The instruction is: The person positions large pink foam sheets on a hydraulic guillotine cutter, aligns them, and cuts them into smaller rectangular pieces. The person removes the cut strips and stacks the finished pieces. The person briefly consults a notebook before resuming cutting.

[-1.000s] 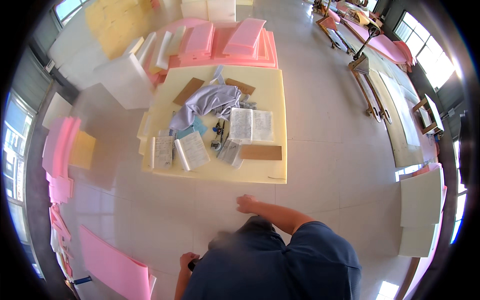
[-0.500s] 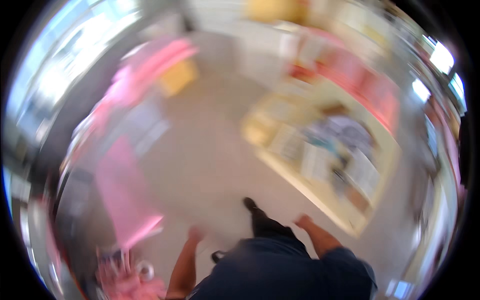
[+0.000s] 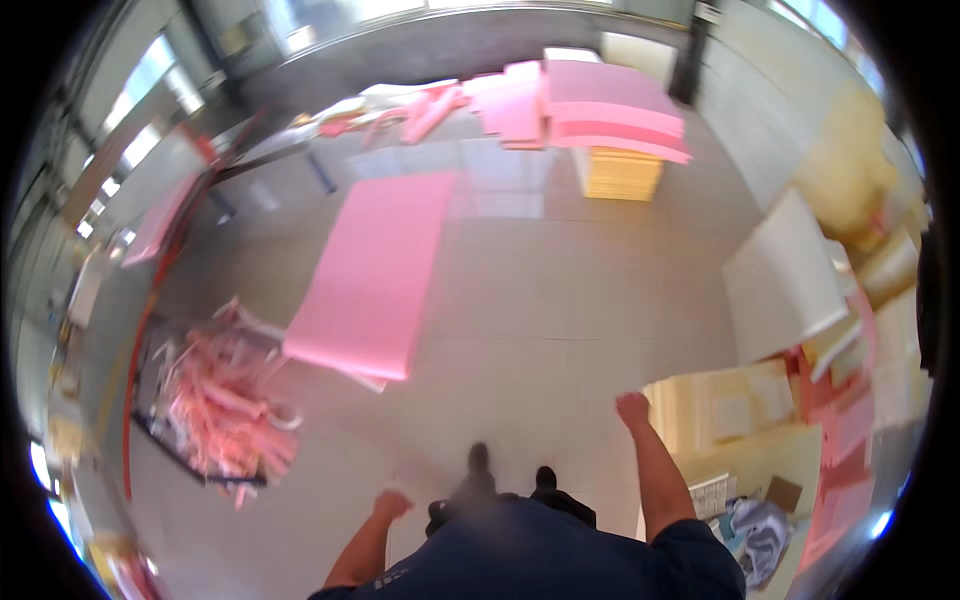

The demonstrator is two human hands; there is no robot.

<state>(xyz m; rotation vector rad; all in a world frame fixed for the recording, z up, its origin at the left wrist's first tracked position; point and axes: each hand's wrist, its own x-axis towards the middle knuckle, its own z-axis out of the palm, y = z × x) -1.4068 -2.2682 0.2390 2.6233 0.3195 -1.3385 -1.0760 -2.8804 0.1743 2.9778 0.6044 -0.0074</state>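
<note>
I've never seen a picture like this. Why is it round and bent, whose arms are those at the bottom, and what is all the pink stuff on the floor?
The picture comes from a wide fisheye camera worn on a person's head, looking down. That lens bends straight lines near the rim, so the room looks round. No machine is here: the two bare arms at the bottom belong to the wearer, above a dark blue top and dark shoes.

The left hand and right hand both look loosely closed and seem to hold nothing. The right hand is raised near the corner of a pale yellow table with grey cloth on it.

On the tiled floor lies a big pink foam sheet. To its left sits a heap of pink scraps. Farther off, pink sheets rest on a yellow stack, and a white board is at the right.
</note>
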